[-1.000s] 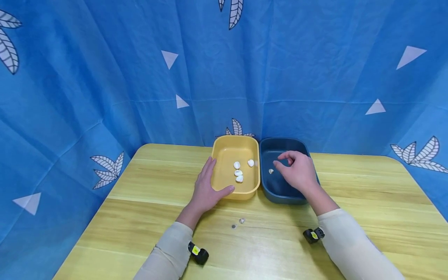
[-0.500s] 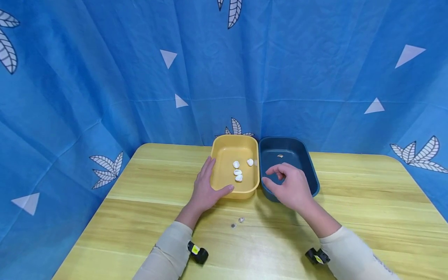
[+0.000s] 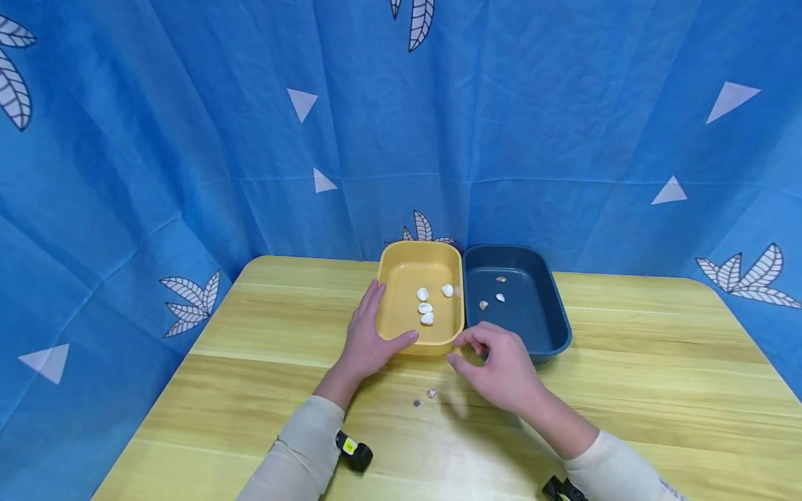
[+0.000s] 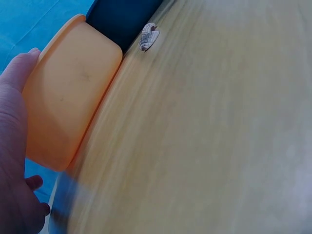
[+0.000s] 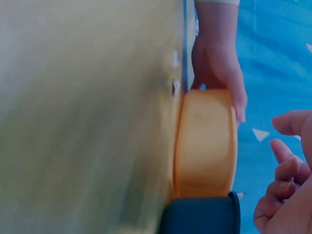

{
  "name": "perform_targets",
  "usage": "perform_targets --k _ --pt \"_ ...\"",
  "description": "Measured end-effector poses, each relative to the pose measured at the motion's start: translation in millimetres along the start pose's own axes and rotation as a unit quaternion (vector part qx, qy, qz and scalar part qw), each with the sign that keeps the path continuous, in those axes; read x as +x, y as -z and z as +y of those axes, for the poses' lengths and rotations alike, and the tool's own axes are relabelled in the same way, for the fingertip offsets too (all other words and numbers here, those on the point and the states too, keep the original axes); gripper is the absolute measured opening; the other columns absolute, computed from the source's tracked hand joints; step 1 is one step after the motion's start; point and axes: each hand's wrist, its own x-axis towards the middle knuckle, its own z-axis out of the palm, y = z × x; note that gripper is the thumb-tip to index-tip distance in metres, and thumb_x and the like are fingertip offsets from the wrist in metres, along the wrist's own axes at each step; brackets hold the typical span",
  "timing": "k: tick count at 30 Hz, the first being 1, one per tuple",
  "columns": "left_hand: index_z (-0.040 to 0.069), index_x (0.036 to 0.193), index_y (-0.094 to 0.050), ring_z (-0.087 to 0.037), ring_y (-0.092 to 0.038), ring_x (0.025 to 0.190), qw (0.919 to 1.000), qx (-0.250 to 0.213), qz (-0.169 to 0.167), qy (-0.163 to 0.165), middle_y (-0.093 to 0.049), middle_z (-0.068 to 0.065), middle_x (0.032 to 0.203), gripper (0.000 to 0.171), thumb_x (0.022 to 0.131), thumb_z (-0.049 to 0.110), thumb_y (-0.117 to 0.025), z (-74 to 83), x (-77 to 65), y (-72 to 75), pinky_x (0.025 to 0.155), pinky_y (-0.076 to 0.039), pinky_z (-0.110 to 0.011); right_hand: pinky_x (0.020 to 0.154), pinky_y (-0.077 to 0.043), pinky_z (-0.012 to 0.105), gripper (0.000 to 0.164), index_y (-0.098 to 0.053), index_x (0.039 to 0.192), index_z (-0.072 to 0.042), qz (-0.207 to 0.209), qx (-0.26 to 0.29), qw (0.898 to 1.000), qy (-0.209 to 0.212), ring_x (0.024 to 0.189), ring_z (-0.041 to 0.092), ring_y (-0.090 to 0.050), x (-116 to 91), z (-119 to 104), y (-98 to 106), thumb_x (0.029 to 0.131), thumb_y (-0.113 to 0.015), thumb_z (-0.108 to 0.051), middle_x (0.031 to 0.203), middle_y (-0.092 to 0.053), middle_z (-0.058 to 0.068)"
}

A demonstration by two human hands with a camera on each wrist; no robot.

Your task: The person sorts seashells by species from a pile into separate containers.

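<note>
My left hand (image 3: 366, 341) lies with extended fingers along the left wall of the yellow tray (image 3: 391, 264), thumb at its near rim. Several white seashells (image 3: 427, 319) lie inside that tray. My right hand (image 3: 498, 365) hovers by the near-left corner of the dark blue tray (image 3: 557, 327), fingers bent loosely, with a gap between thumb and forefinger and nothing held. Three small seashells (image 3: 500, 298) lie in the blue tray. Two small seashells (image 3: 431, 393) rest on the table in front of the yellow tray; the left wrist view shows striped seashells (image 4: 148, 38) there.
Both trays stand side by side on a wooden table (image 3: 250, 376), close to its far edge. A blue patterned curtain (image 3: 388, 125) hangs behind and around the table. A small black camera (image 3: 354, 452) is strapped to the left sleeve.
My right hand has moved from over the blue tray toward me and leftward, so that three seashells in that tray now show. My left hand stays at the yellow tray.
</note>
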Motion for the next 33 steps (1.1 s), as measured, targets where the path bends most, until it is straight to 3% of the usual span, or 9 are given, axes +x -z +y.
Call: perform_targets --k 8,23,33 --pt "0.020 0.160 -0.023 -0.028 -0.016 0.148 1.0000 0.002 0.004 -0.001 -0.009 0.010 0.165 0.110 0.075 0.064 -0.076 -1.7 0.4 -0.5 0.113 -0.019 -0.058 0.058 -0.039 0.028 0.018 -0.072 0.086 -0.018 -0.031 0.023 0.999 -0.017 0.065 0.012 -0.045 -9.9 -2.6 -16.1 0.077 -0.087 -0.014 0.068 -0.048 -0.002" --pt "0.017 0.160 -0.025 -0.029 -0.018 0.147 0.9997 -0.005 0.011 -0.019 -0.011 0.009 0.165 0.110 0.075 0.066 -0.076 -4.7 0.8 -1.7 0.112 -0.021 -0.060 0.060 -0.042 0.027 0.018 -0.072 0.087 -0.015 -0.079 0.055 0.995 -0.038 0.066 0.011 -0.047 -20.8 -4.3 -39.5 0.077 -0.086 -0.015 0.067 -0.048 -0.005" --pt "0.019 0.160 -0.024 -0.029 -0.018 0.147 0.9998 -0.009 0.008 -0.016 -0.010 0.008 0.166 0.110 0.075 0.065 -0.077 -3.6 -1.4 0.3 0.112 -0.020 -0.059 0.058 -0.041 0.028 0.018 -0.071 0.084 -0.020 -0.087 0.015 0.995 -0.040 0.063 0.007 -0.045 -24.8 -1.0 -49.6 0.076 -0.086 -0.016 0.066 -0.047 -0.008"
